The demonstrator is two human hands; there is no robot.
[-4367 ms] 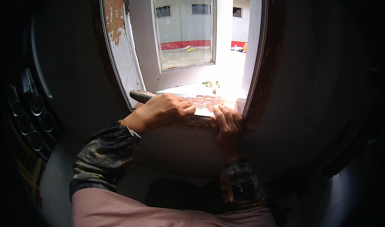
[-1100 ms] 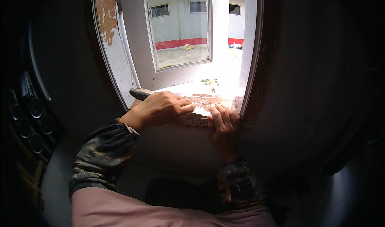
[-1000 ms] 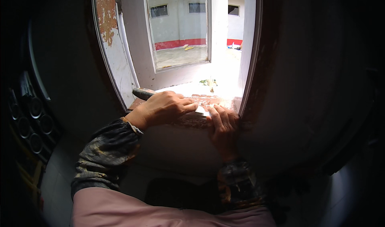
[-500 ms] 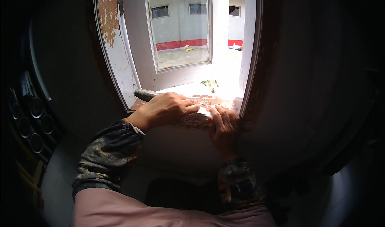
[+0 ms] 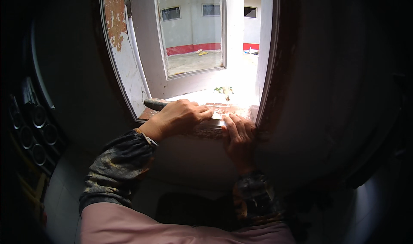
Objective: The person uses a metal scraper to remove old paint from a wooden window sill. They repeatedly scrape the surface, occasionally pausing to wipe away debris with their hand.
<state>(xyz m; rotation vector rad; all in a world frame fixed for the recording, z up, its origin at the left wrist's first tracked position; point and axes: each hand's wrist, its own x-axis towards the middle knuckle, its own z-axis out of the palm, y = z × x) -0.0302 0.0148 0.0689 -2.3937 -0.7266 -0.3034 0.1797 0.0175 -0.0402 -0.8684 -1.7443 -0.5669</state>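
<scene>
My left hand (image 5: pixel 178 118) is closed around a dark-handled scraper (image 5: pixel 155 104) laid along the windowsill. The rounded end of its handle sticks out to the left, and a short pale piece of blade (image 5: pixel 217 116) shows between my hands. My right hand (image 5: pixel 239 134) has its fingers bent and close together at the blade's far end, near the right corner of the sill; its thumb is below the edge. The windowsill (image 5: pixel 221 107) has patchy reddish-brown and white paint, and its front edge looks worn. My left hand and glare hide part of the tool.
A worn wooden frame (image 5: pixel 271 78) borders the opening on both sides. Beyond the sill stands a white glazed window sash (image 5: pixel 195 79), swung outward. A green plant scrap (image 5: pixel 224 90) lies outside. Dark round-patterned metalwork (image 5: pixel 38 115) is at the far left.
My hands and the scraper stay at almost the same place on the sill, with only a slight shift. The view has drifted a little.
</scene>
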